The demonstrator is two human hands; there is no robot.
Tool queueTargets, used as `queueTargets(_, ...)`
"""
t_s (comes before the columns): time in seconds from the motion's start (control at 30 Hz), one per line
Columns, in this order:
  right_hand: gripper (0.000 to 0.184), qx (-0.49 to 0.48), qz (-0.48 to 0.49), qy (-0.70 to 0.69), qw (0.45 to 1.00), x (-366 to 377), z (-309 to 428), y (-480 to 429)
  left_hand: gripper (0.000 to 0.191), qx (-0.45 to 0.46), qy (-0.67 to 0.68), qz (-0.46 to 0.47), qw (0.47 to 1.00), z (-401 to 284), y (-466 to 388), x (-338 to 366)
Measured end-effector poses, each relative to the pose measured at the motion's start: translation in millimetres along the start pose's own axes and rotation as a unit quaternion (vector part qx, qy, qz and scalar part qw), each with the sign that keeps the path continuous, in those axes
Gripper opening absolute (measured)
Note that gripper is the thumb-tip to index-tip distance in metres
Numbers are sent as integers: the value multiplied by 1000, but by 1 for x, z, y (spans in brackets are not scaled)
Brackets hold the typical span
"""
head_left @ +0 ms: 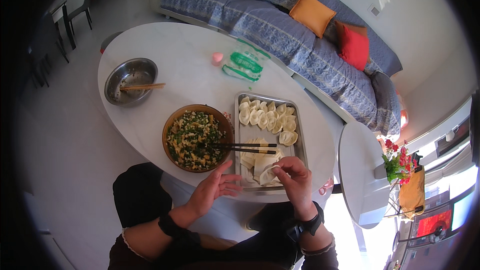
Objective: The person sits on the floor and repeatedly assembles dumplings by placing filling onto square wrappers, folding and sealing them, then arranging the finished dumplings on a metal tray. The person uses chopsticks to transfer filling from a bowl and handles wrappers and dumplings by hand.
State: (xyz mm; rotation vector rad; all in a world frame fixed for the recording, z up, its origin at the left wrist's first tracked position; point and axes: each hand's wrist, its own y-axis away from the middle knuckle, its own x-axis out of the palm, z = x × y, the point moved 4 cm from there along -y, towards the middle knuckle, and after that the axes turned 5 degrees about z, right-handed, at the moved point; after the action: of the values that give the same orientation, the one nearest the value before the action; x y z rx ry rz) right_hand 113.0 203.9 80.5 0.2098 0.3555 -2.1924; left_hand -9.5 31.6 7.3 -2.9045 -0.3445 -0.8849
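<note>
Between the thumb and fingers of my right hand [296,180] is a folded dumpling [268,176], held over the near end of a metal tray [249,133]. My left hand [212,189] is just left of the tray, fingers spread and holding nothing. Square dough wrappers [262,162] lie stacked in the tray's near half. Several shaped dumplings [262,116] sit in rows at its far end. Left of the tray, a brown bowl [165,138] holds a chopped green, yellow and white filling [195,140]. Black chopsticks [247,144] rest from the filling across to the tray.
A steel bowl [146,69] with wooden chopsticks [142,86] stands at the table's left. A plastic package [245,62] and a pink-capped item [217,59] lie near the far edge of the oval table [180,45]. Beyond are a sofa [258,18] and a small round table [362,172].
</note>
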Motion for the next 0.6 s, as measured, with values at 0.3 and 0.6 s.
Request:
queueTargets(0.3,16,40,-143,190,971,-99,-78,-43,59,14,-5,13,1000,1,3,1)
queueTargets(0.6,17,78,-122,267,953,-112,-115,-56,59,5,-11,5,1000,-1,2,-1)
